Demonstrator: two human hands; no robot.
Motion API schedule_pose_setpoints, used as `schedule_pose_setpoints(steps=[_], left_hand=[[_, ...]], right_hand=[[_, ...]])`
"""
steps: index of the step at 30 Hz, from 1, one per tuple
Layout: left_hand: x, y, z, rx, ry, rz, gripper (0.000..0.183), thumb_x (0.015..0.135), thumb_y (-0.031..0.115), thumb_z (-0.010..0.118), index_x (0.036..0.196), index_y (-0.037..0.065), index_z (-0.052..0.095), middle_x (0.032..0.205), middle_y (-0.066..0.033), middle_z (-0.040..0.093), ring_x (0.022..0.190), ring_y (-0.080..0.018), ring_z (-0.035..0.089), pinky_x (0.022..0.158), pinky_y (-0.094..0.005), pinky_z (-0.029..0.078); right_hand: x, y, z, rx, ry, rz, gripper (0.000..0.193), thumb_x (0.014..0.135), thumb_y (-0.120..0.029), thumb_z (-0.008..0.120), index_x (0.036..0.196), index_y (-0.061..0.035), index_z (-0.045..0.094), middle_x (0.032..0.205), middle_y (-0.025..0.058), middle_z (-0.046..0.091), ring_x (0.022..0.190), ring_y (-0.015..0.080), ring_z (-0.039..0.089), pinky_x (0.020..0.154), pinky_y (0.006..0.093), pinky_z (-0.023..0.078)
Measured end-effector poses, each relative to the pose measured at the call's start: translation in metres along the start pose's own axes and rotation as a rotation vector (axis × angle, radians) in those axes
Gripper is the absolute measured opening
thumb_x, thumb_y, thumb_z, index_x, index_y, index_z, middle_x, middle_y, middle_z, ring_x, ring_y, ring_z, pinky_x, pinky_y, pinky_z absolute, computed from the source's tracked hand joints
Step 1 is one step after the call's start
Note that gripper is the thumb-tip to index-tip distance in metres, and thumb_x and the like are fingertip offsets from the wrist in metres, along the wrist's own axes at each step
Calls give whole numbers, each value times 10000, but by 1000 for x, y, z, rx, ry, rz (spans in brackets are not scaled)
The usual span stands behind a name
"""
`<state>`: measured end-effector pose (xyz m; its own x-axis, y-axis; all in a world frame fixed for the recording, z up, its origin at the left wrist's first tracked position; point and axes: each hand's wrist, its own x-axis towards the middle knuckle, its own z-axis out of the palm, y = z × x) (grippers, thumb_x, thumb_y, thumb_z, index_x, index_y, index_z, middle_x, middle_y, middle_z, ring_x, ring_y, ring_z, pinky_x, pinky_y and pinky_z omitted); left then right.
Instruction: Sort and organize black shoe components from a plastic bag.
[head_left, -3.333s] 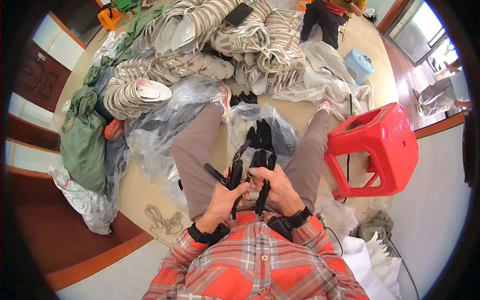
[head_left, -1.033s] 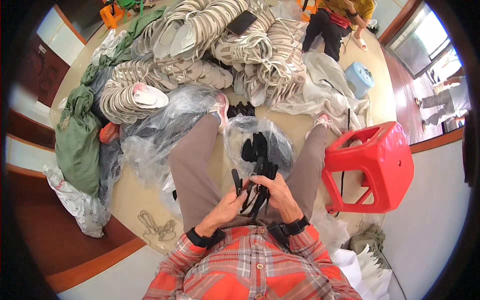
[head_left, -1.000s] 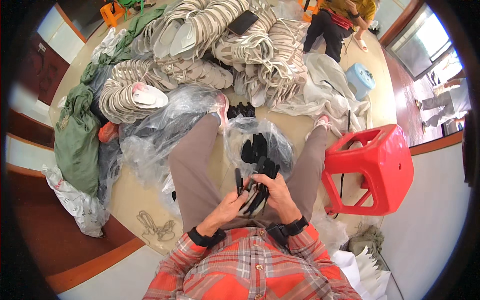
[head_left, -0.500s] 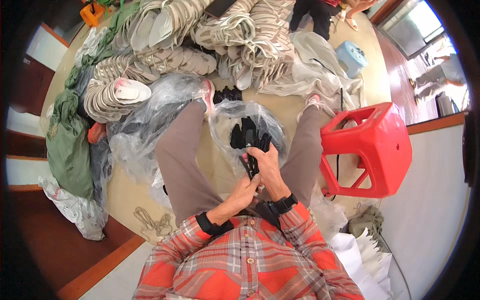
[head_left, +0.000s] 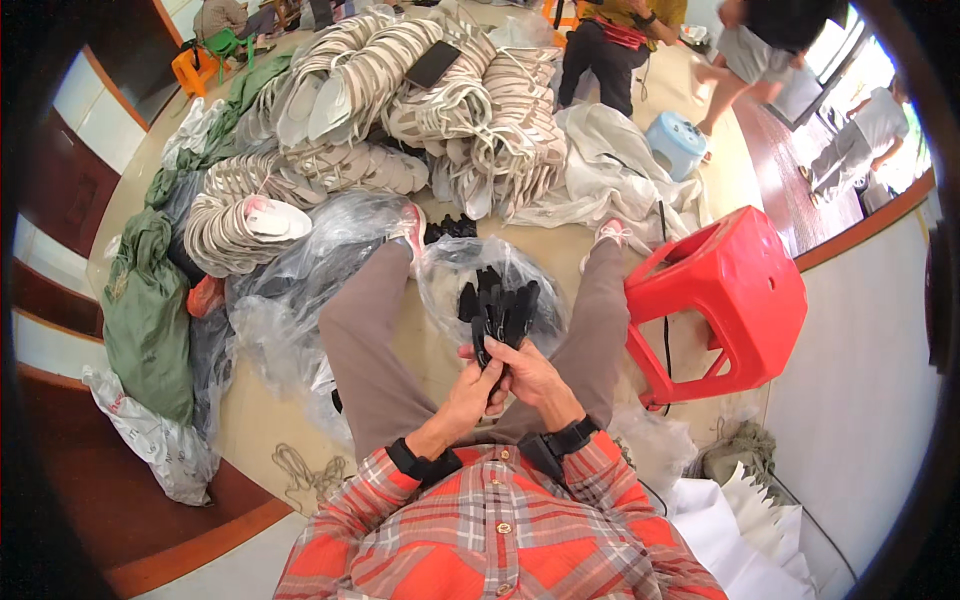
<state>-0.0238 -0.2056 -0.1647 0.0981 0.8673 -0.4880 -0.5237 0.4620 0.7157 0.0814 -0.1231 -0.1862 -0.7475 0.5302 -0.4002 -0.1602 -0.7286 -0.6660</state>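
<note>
Both hands close together around the lower end of a bundle of long, narrow black pieces (head_left: 505, 310), whose ends fan out away from me. My left hand (head_left: 468, 398) grips it from the left, its thumb against the pieces. From the right, my right hand (head_left: 537, 382) wraps the same bundle, thumb across the front. What exactly these soft-looking pieces are I cannot make out. Just beyond lies an open clear plastic bag (head_left: 436, 272) on the floor between my feet. Several more black pieces (head_left: 455, 228) lie past the bag.
Bundled pale shoe pieces (head_left: 360, 90) are heaped ahead, a dark phone-like slab (head_left: 433, 64) on top. A red plastic stool (head_left: 745, 300) stands on my right, a blue stool (head_left: 676, 145) farther off. Green sacking (head_left: 150, 320) lies left. A person in shorts (head_left: 760, 60) is near the doorway.
My right hand has come back toward me and now meets the left at the bundle's lower end. The black ends spread wider. The view has tilted up, and a person in shorts shows more fully.
</note>
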Motion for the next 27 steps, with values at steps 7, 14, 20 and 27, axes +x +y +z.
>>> schedule_pose_setpoints(steps=[7, 14, 20, 27], left_hand=[[25, 5, -33, -324, 34, -43, 435, 943, 371, 373, 1144, -8, 441, 974, -140, 576, 800, -220, 612, 594, -291, 519], [56, -23, -114, 206, 420, 51, 387, 944, 296, 389, 1176, 3, 492, 1086, -196, 556, 912, -270, 582, 678, -354, 506], [152, -73, -189, 895, 615, 66, 382, 894, 277, 471, 1086, -49, 521, 978, -270, 552, 891, -391, 551, 766, -453, 436], [150, -90, -180, 734, 537, -231, 439, 907, 371, 451, 856, -48, 573, 696, -176, 589, 706, -257, 563, 654, -366, 428]], right_hand=[[38, -16, 2, -76, 277, 118, 319, 862, -230, 558, 981, 66, 576, 812, 167, 631, 678, 224, 629, 582, 336, 546], [97, -114, -83, -568, 511, -30, 227, 847, -181, 548, 837, 46, 565, 706, 176, 623, 684, 301, 633, 574, 369, 505], [191, -140, -167, -1815, 292, -436, 220, 715, -43, 527, 922, -20, 453, 756, 229, 555, 726, 437, 536, 622, 477, 416], [341, -72, -177, -1609, 190, -204, 150, 778, -107, 546, 867, -3, 483, 696, 209, 586, 692, 407, 574, 596, 476, 442]])
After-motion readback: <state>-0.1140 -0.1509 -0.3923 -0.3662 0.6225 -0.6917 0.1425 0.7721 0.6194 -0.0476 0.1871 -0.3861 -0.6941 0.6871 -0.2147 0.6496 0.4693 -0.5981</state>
